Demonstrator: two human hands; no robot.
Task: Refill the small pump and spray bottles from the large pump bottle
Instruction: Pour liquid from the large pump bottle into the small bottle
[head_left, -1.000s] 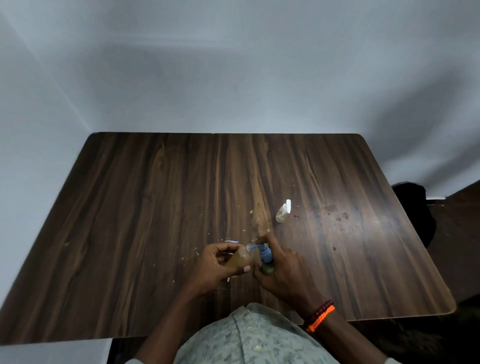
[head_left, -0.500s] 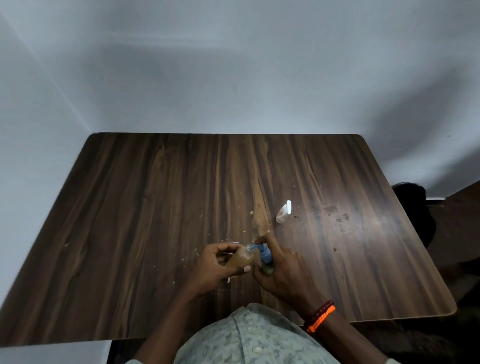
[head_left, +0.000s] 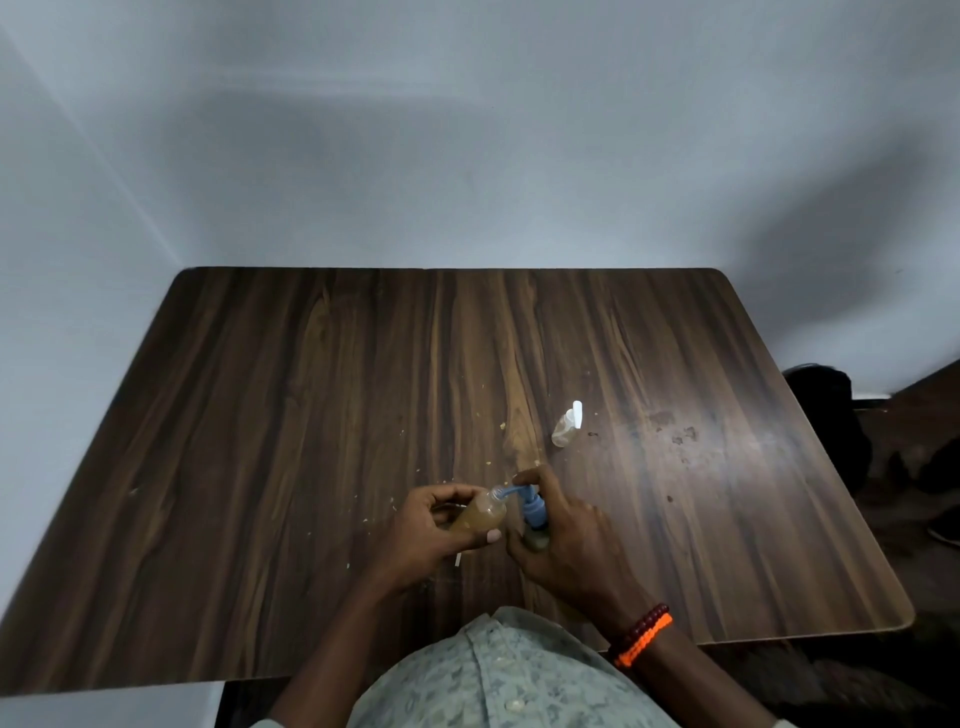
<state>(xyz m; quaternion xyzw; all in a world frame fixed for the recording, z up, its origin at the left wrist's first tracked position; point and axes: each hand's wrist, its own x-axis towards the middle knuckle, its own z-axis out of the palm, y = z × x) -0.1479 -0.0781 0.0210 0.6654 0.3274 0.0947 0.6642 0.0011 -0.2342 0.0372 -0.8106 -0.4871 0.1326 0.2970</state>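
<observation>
My left hand grips a small clear bottle of brownish liquid, tilted with its open neck toward the right. My right hand wraps around the large pump bottle, whose blue pump head rises above my fingers; my index finger rests on top of the pump. The blue spout reaches into the small bottle's neck. Most of the large bottle's body is hidden by my right hand. A small clear spray bottle with a white nozzle stands farther back on the dark wooden table.
A thin white piece lies on the table just below my left hand. Pale crumbs and dark stains dot the tabletop around the bottles. White walls close in at the back and left. A dark object sits on the floor beyond the right edge.
</observation>
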